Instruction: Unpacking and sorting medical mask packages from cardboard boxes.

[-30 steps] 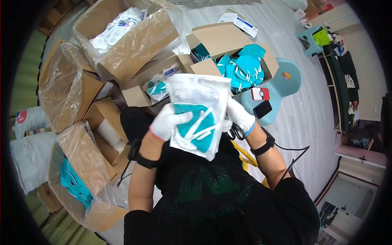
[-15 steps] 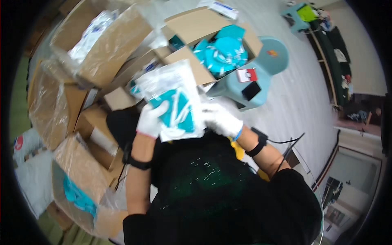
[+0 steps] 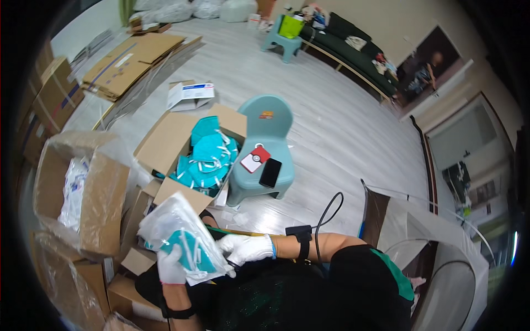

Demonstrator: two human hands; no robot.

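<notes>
My left hand (image 3: 172, 266), in a white knit glove, is closed on the near left side of a clear plastic bag (image 3: 174, 218) with a teal face mask (image 3: 194, 252) and its white straps inside. At the bag's right edge, my right hand (image 3: 243, 249), also gloved in white, has its fingers bent and closed against the edge; the fingertips are partly hidden. Beyond the bag, an open cardboard box (image 3: 165, 135) holds a heap of teal face masks (image 3: 208, 154) with white straps.
Right of the box stands a pale blue plastic chair (image 3: 269, 118) bearing a phone (image 3: 270, 172) and a red-and-white card-like item (image 3: 255, 159). A plastic-lined carton (image 3: 105, 207) with white packets stands left. Farther off are flattened cardboard (image 3: 132, 60) and a dark sofa (image 3: 348, 55). A person (image 3: 424, 74) is in the doorway.
The view has swung up, bringing in more of the floor and far room. Both hands stay at the bag, which now appears lower and farther left in the picture.
</notes>
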